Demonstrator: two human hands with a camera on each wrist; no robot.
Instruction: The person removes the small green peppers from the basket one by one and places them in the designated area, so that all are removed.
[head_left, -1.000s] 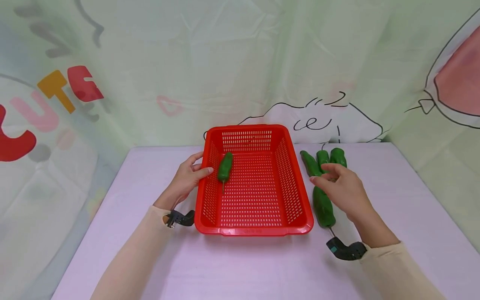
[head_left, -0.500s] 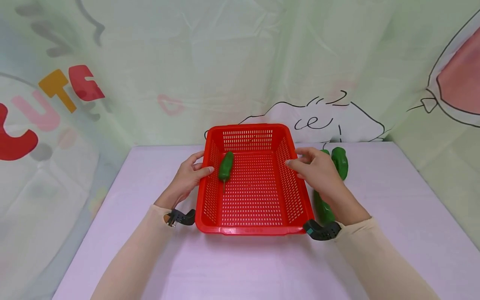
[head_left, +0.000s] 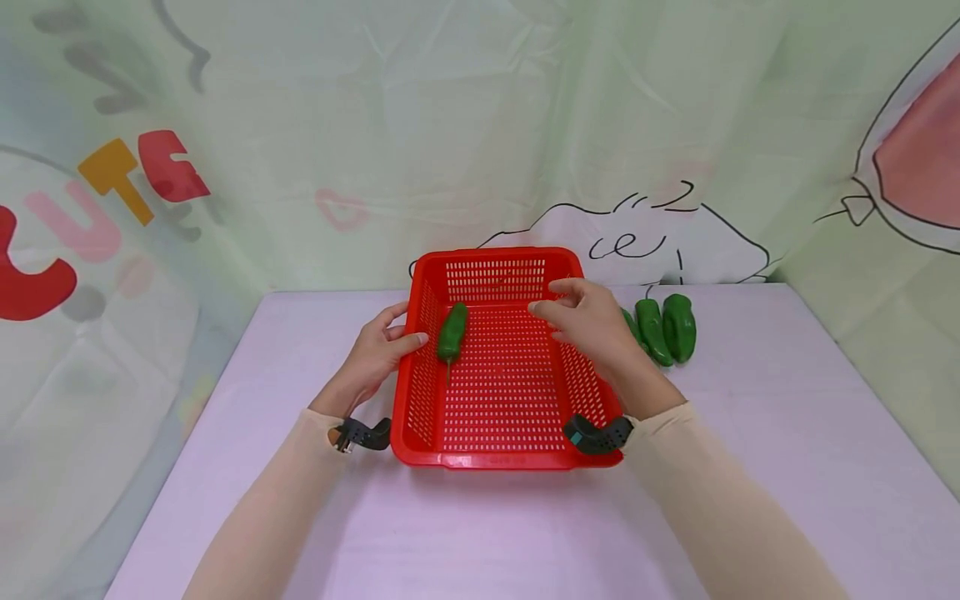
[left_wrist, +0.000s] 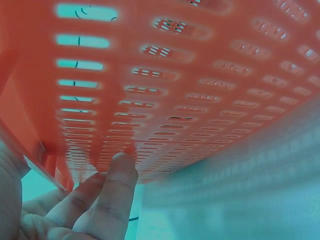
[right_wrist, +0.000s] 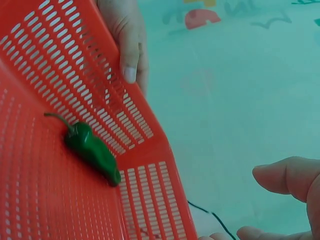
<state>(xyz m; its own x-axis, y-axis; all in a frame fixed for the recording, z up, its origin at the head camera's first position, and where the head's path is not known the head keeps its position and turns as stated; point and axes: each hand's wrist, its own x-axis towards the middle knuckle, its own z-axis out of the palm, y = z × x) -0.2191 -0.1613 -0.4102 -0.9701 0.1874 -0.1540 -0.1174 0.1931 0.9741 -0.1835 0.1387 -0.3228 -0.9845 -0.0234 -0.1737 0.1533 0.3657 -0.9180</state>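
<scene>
My left hand (head_left: 381, 354) grips the left rim of a red perforated plastic basket (head_left: 504, 460), thumb over the edge and fingers outside. In the left wrist view, fingers (left_wrist: 116, 192) lie against the outside of the slotted basket wall. One green pepper (head_left: 452, 333) lies inside near the left wall, its stem toward the person. My right hand (head_left: 588, 323) hovers over the basket's right side. Its thumb and fingers are apart with nothing between them, as the right wrist view shows: the thumb (right_wrist: 287, 177) stands well away from the basket rim.
Right of the basket, several green peppers (head_left: 679, 328) lie on the pale table (head_left: 757, 417); one is partly covered by my right hand and arm. A printed cloth backdrop (head_left: 480, 125) rises behind the table.
My right hand has moved left from above the peppers, across the basket's right rim, to over its inside, carrying nothing visible. My left hand has kept its grip on the basket.
</scene>
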